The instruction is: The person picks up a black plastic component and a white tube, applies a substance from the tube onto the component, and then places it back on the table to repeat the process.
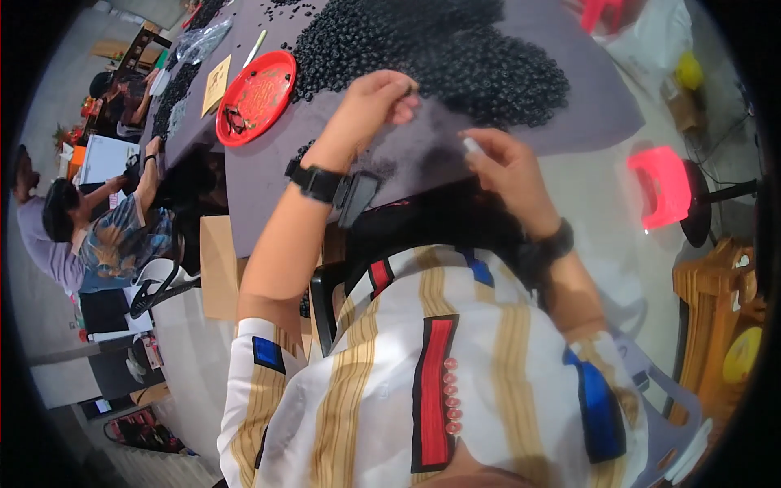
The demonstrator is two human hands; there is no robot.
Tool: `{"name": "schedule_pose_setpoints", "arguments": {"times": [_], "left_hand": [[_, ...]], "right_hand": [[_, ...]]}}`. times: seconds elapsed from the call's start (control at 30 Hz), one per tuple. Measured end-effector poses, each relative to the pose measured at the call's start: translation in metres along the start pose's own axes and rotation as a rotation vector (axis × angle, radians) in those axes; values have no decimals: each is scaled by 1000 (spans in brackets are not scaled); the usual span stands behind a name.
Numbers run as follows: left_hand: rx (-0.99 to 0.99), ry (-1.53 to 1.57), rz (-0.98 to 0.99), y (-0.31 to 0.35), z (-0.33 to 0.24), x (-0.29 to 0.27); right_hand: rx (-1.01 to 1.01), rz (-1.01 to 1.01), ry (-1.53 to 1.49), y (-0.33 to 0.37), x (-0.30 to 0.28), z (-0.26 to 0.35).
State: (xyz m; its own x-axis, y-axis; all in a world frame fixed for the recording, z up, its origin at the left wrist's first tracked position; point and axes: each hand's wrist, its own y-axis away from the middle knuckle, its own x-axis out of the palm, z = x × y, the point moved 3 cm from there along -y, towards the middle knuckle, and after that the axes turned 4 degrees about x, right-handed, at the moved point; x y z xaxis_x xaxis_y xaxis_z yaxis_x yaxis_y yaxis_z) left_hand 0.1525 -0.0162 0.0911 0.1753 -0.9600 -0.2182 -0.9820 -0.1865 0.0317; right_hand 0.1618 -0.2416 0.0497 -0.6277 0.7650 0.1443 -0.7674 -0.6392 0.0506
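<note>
The heap of black beads (439, 61) blocks any low path across it. Just left of the heap, the red tray (264, 91) bars the way with its raised rim. On the heap's near side, the left hand (378, 99) and right hand (511, 167) flank a passable gap above the grey cloth (590, 137); right of the heap, bare cloth leaves open room.

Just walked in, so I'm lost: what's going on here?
A person's left hand and right hand hover by a heap of black beads on a grey-covered table. A small white piece shows at the right; whether the left holds anything, I can't tell. A red tray lies farther left.
</note>
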Motion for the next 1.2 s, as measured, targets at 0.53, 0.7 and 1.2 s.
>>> {"name": "schedule_pose_setpoints", "arguments": {"times": [0.53, 0.7, 1.2], "left_hand": [[3, 861, 14, 107, 2, 1], [38, 869, 31, 107, 1, 5], [96, 874, 89, 109, 0, 10]], "right_hand": [[-120, 222, -62, 3, 58, 32], [-64, 291, -85, 4, 63, 33], [-94, 370, -89, 7, 64, 37]]}}
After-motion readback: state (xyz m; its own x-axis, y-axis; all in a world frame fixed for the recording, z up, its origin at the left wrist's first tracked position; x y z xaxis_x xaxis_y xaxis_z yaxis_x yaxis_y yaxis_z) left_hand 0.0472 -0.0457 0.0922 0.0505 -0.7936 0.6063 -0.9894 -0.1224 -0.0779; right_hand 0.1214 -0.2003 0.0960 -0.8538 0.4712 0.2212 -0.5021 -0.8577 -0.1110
